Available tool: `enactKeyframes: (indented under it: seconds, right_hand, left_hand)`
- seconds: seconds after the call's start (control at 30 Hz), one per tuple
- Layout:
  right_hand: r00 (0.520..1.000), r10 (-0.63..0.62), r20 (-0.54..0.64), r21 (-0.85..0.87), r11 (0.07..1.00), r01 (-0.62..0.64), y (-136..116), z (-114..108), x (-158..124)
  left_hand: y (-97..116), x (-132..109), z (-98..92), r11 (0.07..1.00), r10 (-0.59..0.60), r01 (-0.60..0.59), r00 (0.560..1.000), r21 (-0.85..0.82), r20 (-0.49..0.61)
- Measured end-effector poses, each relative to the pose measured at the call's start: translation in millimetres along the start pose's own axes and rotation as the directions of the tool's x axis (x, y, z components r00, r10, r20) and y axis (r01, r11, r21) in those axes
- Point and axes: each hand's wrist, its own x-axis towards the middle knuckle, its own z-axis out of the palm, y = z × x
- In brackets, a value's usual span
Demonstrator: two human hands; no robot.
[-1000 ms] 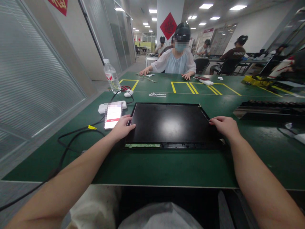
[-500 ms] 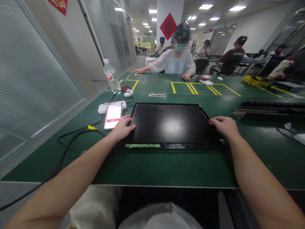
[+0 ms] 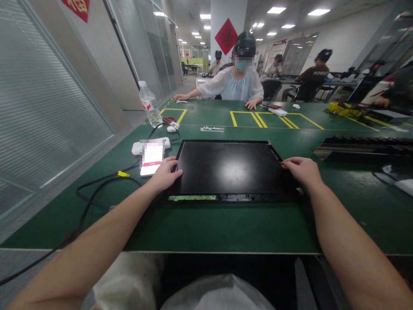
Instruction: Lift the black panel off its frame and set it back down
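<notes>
A black display panel lies face up on the green table, with a glare spot in its middle. Along its near edge runs a green circuit strip. My left hand grips the panel's left edge, thumb over the top and fingers at the side. At the right edge, my right hand pinches the frame between thumb and fingers. Beside my left hand rests a phone with a lit screen, propped against a white oblong object.
A water bottle, a white mouse and black cables are on the left. Beyond the panel lies a small pale strip. Long black parts lie at right. Across the table sits a masked person, hands on the tabletop.
Both hands keep their hold on the panel's edges, and the panel stays in place. The whole view has shifted very slightly.
</notes>
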Motion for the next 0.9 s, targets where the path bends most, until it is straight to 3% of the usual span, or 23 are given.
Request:
enactKeyframes:
  seconds: [0.9]
  right_hand:
    - [1.000, 0.031, 0.000, 0.007, 0.999, -0.031, -0.7, -0.1, 0.1]
  left_hand:
    - [-0.5, -1.0, 0.1, 0.993, 0.048, -0.048, 0.999, 0.109, 0.005]
